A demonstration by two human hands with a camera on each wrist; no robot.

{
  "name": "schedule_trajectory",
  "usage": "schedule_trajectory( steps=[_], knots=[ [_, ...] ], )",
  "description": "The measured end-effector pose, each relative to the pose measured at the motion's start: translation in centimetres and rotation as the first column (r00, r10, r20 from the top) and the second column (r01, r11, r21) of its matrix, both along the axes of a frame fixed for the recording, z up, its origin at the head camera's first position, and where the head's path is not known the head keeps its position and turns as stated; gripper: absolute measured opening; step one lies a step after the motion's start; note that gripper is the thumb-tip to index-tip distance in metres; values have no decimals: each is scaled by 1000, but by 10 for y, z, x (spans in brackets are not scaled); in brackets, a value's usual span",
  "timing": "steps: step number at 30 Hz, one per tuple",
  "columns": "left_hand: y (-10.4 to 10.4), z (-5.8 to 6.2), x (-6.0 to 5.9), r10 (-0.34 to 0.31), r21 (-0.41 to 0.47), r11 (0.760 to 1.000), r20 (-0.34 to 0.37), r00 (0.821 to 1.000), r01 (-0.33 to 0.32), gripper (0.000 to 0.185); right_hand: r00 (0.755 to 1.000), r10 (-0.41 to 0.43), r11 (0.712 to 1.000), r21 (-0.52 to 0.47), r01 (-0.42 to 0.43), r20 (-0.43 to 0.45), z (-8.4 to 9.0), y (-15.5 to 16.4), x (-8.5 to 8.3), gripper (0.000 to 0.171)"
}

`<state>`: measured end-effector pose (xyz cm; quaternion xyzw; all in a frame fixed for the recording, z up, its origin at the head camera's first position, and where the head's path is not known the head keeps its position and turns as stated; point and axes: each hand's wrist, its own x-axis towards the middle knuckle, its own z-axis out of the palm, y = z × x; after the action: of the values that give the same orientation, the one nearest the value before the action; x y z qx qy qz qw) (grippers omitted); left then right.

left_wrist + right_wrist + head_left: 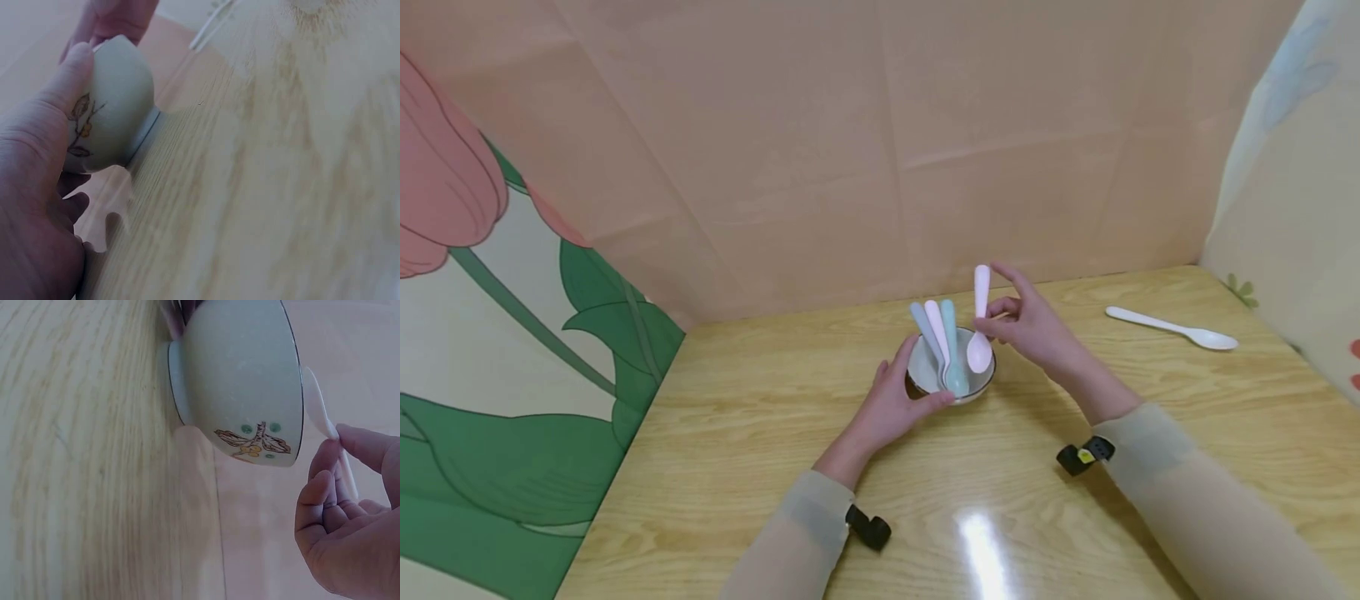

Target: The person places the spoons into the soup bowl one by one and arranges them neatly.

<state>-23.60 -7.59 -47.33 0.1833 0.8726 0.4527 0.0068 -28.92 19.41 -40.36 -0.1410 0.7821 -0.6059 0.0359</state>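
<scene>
A small white bowl (pixel 923 367) with a dark rim stands on the table, a leaf-and-berry pattern on its outside (pixel 240 375). My left hand (pixel 889 414) holds its left side, thumb at the near rim. Inside lean a blue-grey spoon (pixel 925 327), a pink spoon (pixel 934 315) and a teal spoon (pixel 950 333), handles up. Between thumb and finger, my right hand (pixel 1032 329) pinches another pale pink spoon (pixel 980 353), bowl end down over the bowl's right side. In the right wrist view this spoon (pixel 317 403) is beyond the rim, apart from it.
A white spoon (pixel 1165 326) lies on the wooden table (pixel 737 467) at the right. Behind the table rises a plain peach backdrop (pixel 790 150). A flower-patterned panel (pixel 512 467) borders the left side, and a pale one (pixel 1300 208) the right.
</scene>
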Motion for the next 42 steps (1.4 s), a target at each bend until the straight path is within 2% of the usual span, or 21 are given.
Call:
schedule_trajectory(
  steps=[5,13,19,32,42],
  knots=[
    [0,1,1,-1,3,1000,13,1000,1,103,1000,25,1000,2,-25,1,-2,-3,1,107],
    [-1,2,2,7,12,1000,26,1000,-7,103,999,44,998,36,-43,-32,-4,-11,4,104],
    [-1,2,1,-8,13,1000,13,1000,8,102,995,41,996,85,-34,-89,-8,-13,4,100],
    [-1,2,1,-12,8,1000,3,1000,12,103,993,53,992,117,-41,-102,-13,-18,5,102],
    [0,3,1,-20,9,1000,-4,1000,20,103,991,26,987,160,-5,-134,-14,-22,9,82]
  ],
)
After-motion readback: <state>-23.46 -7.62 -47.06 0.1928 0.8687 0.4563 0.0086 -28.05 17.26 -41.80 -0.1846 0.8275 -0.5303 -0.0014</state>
